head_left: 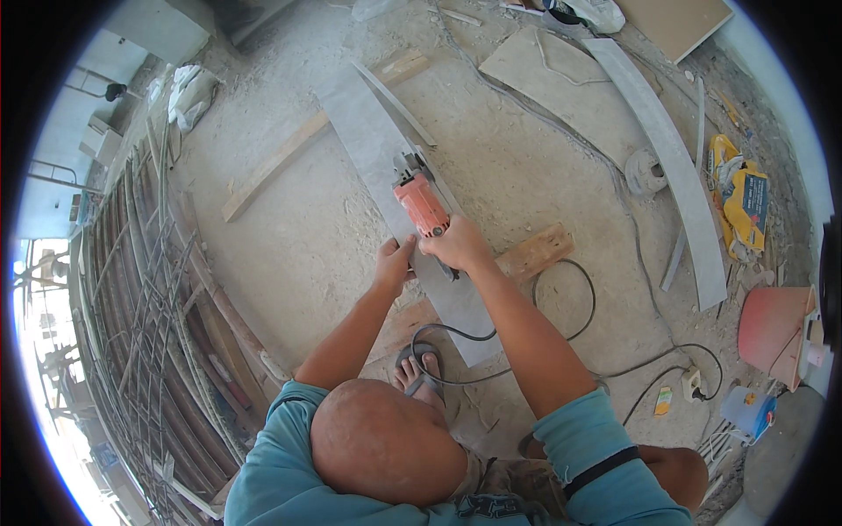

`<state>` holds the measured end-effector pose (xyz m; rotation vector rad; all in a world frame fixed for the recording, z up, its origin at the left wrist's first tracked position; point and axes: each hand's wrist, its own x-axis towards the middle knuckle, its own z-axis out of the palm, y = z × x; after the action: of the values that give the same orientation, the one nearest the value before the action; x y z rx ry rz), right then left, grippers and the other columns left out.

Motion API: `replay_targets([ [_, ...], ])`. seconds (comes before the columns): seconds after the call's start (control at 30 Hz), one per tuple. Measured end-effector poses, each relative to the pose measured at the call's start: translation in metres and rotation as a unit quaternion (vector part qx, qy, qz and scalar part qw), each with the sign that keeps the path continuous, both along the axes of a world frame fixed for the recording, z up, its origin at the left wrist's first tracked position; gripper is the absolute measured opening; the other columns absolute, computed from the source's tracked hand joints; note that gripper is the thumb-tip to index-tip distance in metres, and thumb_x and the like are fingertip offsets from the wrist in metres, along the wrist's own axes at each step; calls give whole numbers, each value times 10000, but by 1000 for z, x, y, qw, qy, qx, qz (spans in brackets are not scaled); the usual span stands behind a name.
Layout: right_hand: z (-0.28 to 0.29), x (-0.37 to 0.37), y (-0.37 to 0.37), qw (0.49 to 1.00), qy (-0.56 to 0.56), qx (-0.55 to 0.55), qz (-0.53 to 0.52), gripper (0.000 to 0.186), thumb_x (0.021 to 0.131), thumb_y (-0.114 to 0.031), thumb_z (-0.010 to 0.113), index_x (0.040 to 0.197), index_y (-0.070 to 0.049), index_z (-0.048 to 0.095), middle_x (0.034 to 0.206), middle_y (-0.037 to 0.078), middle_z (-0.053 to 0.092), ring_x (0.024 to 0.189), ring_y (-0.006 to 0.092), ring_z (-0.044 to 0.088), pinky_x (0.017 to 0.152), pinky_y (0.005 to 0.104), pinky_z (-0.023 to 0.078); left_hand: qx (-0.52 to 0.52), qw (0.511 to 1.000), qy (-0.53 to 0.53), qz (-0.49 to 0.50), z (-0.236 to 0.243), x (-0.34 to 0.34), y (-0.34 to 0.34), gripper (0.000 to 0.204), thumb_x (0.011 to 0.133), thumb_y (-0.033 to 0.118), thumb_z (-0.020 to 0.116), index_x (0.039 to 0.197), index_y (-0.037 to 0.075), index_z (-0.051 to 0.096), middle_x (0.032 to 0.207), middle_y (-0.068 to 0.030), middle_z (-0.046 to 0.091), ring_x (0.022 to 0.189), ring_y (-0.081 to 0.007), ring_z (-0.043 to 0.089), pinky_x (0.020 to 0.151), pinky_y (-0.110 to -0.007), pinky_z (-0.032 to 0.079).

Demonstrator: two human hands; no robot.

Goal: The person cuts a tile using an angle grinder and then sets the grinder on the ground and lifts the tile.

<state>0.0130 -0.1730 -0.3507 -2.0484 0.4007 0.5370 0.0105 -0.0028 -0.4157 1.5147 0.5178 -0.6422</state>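
Observation:
A long grey tile strip [364, 131] lies slantwise in front of me, raised across wooden beams. On its upper face sits an orange-red handheld tile cutter [421, 203] with a metal head pointing away from me; its blade is hidden. My right hand [460, 244] is wrapped round the cutter's rear end. Close beside it, my left hand [395, 263] grips the strip's left edge, thumb on top and the other fingers partly hidden. A narrow sliver of tile [395, 103] lies along the strip's far right side. The black power cord [465, 334] loops over the strip's near end.
Wooden beams [279, 167] [537, 250] cross under the strip. To the right lie another long grey strip [671, 167], a yellow bag [745, 206], a red bucket [774, 333] and a socket [693, 383] with the cord. Stacked pipes and rods [158, 307] fill the left.

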Motion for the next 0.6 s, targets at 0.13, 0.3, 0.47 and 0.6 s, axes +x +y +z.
replay_targets([
  [0.13,6,-19,-1,1000,-17,-20,1,586,632,-366,747,1033,50,647,994,246,686,955,378,671,825,419,527,-5,1000,-5,15,0,0,2,327,967,344,579,1119,55,571,982,-72,657,821,-181,651,693,-386,569],
  [0.3,7,-18,-3,1000,-5,-18,1,592,640,-371,745,1049,45,641,1003,242,685,963,374,670,828,419,526,-4,1000,-10,22,-4,-2,1,323,968,346,577,1113,57,577,970,-61,656,810,-179,650,688,-384,568],
  [0.47,5,-1,-3,1000,23,-14,12,599,648,-386,747,1051,44,641,1005,245,684,963,375,670,825,422,525,0,1000,-9,19,-5,-2,-2,327,967,351,579,1108,56,578,963,-59,654,810,-174,648,677,-374,569],
  [0.6,4,3,-1,1000,17,-1,-1,590,645,-387,752,1037,43,649,1005,241,686,962,376,670,823,421,526,4,1000,-6,17,-7,-2,-3,325,967,353,577,1097,55,580,959,-61,653,810,-172,648,676,-373,571],
])
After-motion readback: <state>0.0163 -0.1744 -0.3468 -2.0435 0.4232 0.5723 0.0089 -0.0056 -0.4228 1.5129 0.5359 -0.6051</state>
